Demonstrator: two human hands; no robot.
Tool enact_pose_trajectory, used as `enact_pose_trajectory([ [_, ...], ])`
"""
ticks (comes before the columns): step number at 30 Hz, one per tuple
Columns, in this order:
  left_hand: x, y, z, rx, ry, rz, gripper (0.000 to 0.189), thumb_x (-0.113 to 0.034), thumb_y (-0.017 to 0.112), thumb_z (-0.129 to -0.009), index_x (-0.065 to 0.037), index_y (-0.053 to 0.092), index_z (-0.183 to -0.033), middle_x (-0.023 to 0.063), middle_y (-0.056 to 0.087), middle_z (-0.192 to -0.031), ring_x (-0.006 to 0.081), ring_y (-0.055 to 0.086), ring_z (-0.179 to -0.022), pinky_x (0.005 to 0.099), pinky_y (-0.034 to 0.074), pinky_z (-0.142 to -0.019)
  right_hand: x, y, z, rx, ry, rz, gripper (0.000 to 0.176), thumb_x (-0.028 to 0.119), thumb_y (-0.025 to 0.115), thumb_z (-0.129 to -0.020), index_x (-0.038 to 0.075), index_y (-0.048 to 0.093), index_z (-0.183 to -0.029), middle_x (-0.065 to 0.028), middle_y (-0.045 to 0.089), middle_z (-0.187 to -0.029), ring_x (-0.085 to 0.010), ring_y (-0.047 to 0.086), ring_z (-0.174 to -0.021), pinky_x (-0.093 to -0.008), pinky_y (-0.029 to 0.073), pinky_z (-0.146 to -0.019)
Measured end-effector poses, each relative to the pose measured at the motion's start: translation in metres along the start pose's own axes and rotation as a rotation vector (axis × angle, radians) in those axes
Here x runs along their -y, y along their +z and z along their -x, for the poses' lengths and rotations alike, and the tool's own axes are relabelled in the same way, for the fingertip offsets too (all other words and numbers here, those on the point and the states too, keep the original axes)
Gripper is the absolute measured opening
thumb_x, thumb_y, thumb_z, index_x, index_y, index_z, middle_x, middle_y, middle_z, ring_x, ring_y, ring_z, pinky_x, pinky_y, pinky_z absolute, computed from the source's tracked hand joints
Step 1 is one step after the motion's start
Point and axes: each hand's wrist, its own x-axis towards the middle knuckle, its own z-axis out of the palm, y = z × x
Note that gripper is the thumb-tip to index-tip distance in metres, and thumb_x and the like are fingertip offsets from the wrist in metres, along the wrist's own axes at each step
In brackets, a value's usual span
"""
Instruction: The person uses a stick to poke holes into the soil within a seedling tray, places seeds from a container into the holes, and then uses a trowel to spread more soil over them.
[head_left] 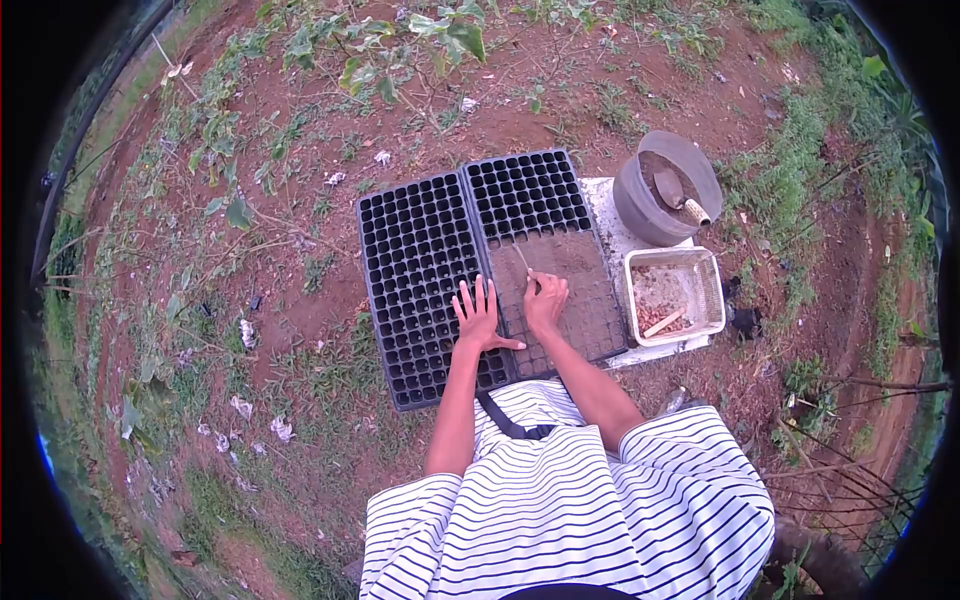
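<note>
Two black seedling trays lie side by side in front of me. Dark, unfilled cells show across the left tray (415, 240). In the right tray (525, 190), brown soil (575, 255) covers the nearer half, and the far cells are bare. My left hand (479, 318) rests with fingers spread on the left tray's inner edge, its thumb reaching over the soil. Over the soil-covered part, my right hand (545, 302) is closed in a pinch on a thin stick (521, 257), which slants up and left from the fingers.
A grey bucket (630, 200) holds soil and a trowel (680, 195) at the right. Nearer stands a white plastic basket (716, 290) with small reddish-brown pieces and a flat wooden stick (664, 322). Both sit on a white board (604, 203). Leafy plants (420, 50) grow beyond the trays.
</note>
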Motion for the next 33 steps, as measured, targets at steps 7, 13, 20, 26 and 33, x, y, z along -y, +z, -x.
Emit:
enact_pose_trajectory([
  [7,0.002,0.002,-0.001,-0.035,0.022,-0.005,0.163,-0.084,0.075,-0.038,0.003,-0.004,-0.151,0.0248,-0.009,-0.158,0.0500,-0.013,-0.143,0.0652,-0.004,-0.112,-0.010,0.002,-0.021,-0.049,0.011,0.034,0.012,0.013,0.065,-0.085,0.013,0.073,-0.093,-0.0070,0.065,-0.093,-0.0270,0.055,-0.095,-0.0412,0.041,-0.086],
  [13,0.002,0.003,-0.001,-0.032,0.018,0.010,0.164,-0.084,0.075,-0.036,0.003,-0.003,-0.152,0.0232,-0.011,-0.159,0.0494,-0.016,-0.143,0.0661,-0.004,-0.111,-0.006,0.002,-0.015,0.083,-0.043,0.024,0.013,0.013,0.064,-0.085,0.013,0.073,-0.094,-0.0072,0.065,-0.093,-0.0271,0.055,-0.094,-0.0412,0.041,-0.086],
  [20,0.001,0.000,0.000,-0.029,0.013,0.008,0.164,-0.083,0.075,-0.036,0.002,-0.003,-0.152,0.0230,-0.011,-0.159,0.0488,-0.017,-0.143,0.0653,-0.006,-0.112,-0.018,-0.004,-0.022,0.052,-0.006,0.011,0.013,0.015,0.064,-0.086,0.014,0.073,-0.095,-0.0077,0.066,-0.094,-0.0275,0.056,-0.094,-0.0413,0.041,-0.087],
  [26,0.000,-0.003,0.003,-0.008,0.010,0.020,0.164,-0.083,0.075,-0.036,0.001,-0.005,-0.152,0.0225,-0.013,-0.159,0.0482,-0.018,-0.143,0.0654,-0.007,-0.111,-0.023,-0.020,-0.008,0.072,-0.049,-0.074,0.013,0.018,0.065,-0.087,0.016,0.073,-0.097,-0.0056,0.066,-0.094,-0.0263,0.055,-0.095,-0.0419,0.040,-0.086],
  [33,0.002,0.002,0.001,-0.056,0.026,0.014,0.163,-0.084,0.074,-0.035,0.001,-0.002,-0.152,0.0227,-0.010,-0.159,0.0482,-0.014,-0.143,0.0659,-0.004,-0.112,-0.032,-0.056,0.011,0.093,-0.013,0.026,0.020,0.019,0.066,-0.087,0.016,0.071,-0.106,-0.0059,0.065,-0.096,-0.0251,0.054,-0.095,-0.0414,0.039,-0.087],
])
